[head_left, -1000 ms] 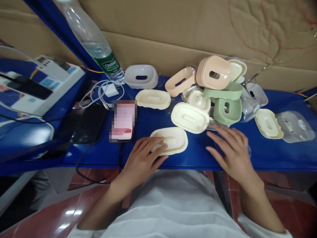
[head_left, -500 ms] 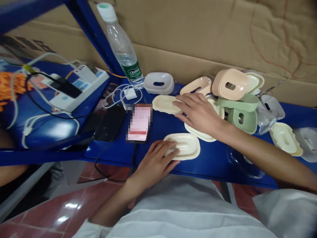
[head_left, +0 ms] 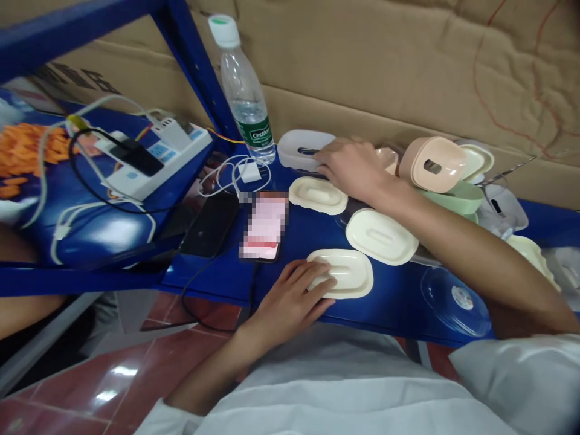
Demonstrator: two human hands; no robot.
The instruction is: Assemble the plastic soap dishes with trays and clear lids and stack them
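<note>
My left hand (head_left: 301,293) lies with its fingers spread over the left end of a cream oval plastic tray (head_left: 356,275), near the front edge. My right hand (head_left: 356,166) reaches across to the back, its fingers bent and pressed to the right end of a pale grey oval plastic box (head_left: 294,148) with a slot. My fingertips there are partly hidden. Between the hands are another cream oval tray (head_left: 383,238) and a wavy-edged cream piece (head_left: 318,194). My right forearm covers part of the pile of plastic pieces.
Peach boxes (head_left: 432,163) and a green piece (head_left: 457,198) are piled at the right. A clear oval cover (head_left: 441,293) lies at the front right. Leftward are a lit phone (head_left: 264,226), a dark phone (head_left: 211,223), a water bottle (head_left: 249,109), a white charger (head_left: 249,173) and a power strip (head_left: 140,175).
My right hand has gone from the front right, over the cream pieces, to the grey box at the back. My left hand stays on its tray. The view has swung left.
</note>
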